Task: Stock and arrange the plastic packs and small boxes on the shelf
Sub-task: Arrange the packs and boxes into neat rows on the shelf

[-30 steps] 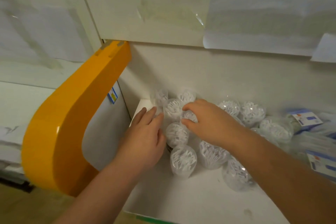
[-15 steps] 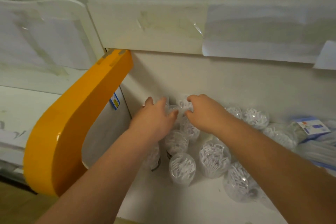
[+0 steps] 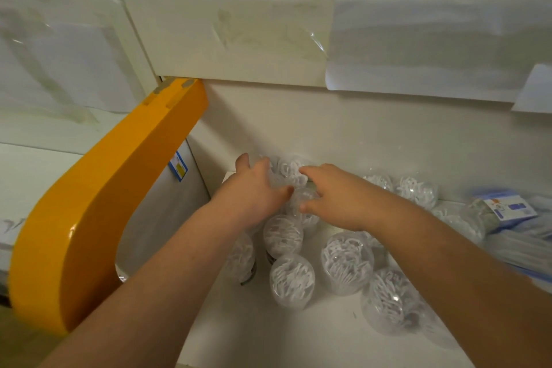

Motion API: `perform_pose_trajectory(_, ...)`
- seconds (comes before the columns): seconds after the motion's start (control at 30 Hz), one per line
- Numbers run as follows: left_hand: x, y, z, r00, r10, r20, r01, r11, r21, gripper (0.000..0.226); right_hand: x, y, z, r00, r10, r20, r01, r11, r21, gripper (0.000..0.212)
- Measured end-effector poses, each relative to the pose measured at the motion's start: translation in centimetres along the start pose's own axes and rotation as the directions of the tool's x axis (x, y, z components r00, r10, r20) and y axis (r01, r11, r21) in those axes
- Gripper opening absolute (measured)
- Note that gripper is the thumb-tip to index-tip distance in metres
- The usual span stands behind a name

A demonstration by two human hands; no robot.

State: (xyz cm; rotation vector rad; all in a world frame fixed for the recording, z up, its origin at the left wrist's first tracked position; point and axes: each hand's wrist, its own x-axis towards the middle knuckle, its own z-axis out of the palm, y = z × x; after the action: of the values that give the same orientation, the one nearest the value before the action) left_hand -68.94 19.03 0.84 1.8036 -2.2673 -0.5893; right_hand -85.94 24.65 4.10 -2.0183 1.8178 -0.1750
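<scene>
Several round clear plastic packs full of white pieces stand crowded in the back left corner of the white shelf. One pack is nearest the front and another pack is against the back wall. My left hand lies flat on the rear packs with its fingers stretched out. My right hand reaches in from the right, its thumb and forefinger closed around a small pack between both hands. A blue and white small box lies at the right, blurred.
An orange curved shelf end rises at the left, with a small price tag on the white side panel behind it. Paper sheets are taped to the board above the shelf. More packs spread toward the right front.
Both hands have moved from the middle packs toward the back corner. The left hand has lifted off the shelf floor onto the rear packs; the right hand's thumb and forefinger have come around a pack.
</scene>
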Motion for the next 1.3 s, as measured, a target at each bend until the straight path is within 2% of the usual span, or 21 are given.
perform_pose_trajectory(0.2, 0.2, 0.1, 0.2, 1.000, 0.005, -0.007, -0.005, 0.999, 0.048, 0.082, -0.1, 0.3, 0.2, 0.999, -0.030, 0.034, 0.030, 1.000, -0.005, 0.091)
perform_pose_trajectory(0.4, 0.1, -0.7, -0.1, 0.999, 0.020, 0.025, -0.019, 0.999, -0.036, 0.062, 0.0, 0.1, 0.3, 0.999, -0.020, -0.038, 0.019, 0.999, -0.031, 0.072)
perform_pose_trajectory(0.53, 0.0, -0.9, -0.6, 0.998, 0.055, 0.031, -0.055, 0.998, -0.021, 0.055, 0.4, -0.4, 0.6, 0.998, 0.002, -0.062, -0.006, 0.998, -0.064, 0.057)
perform_pose_trajectory(0.73, -0.6, -1.3, -0.7, 0.994, 0.103, -0.026, -0.106, 0.989, -0.100, 0.044, 0.4, -1.2, 1.1, 0.997, 0.014, -0.071, -0.017, 0.999, -0.037, 0.059)
perform_pose_trajectory(0.8, -1.1, -1.5, -0.8, 0.992, 0.097, -0.081, -0.105, 0.989, -0.106, 0.049, -0.3, -1.3, 0.9, 0.998, 0.012, -0.064, -0.014, 0.999, -0.030, 0.056)
perform_pose_trajectory(0.9, -3.2, -2.3, -1.0, 0.987, -0.004, -0.160, -0.002, 0.999, -0.037, 0.062, -2.3, -1.6, 0.6, 0.996, -0.009, -0.090, 0.005, 0.999, -0.046, 0.047)
perform_pose_trajectory(1.0, -6.6, -3.8, -0.4, 0.987, 0.003, -0.163, -0.003, 1.000, -0.001, 0.059, -5.0, -2.5, 1.0, 0.991, -0.055, -0.125, 0.051, 0.998, -0.030, 0.046)
perform_pose_trajectory(1.17, -9.1, -5.7, 1.1, 0.988, 0.094, -0.123, -0.115, 0.977, -0.179, 0.058, -8.4, -5.9, 5.3, 0.982, -0.097, -0.163, 0.112, 0.991, 0.080, 0.062)
perform_pose_trajectory(1.3, -9.1, -6.3, 1.8, 0.987, 0.116, -0.114, -0.149, 0.924, -0.351, 0.064, -8.5, -7.8, 7.8, 0.990, -0.061, -0.128, 0.061, 0.998, 0.000, 0.067)
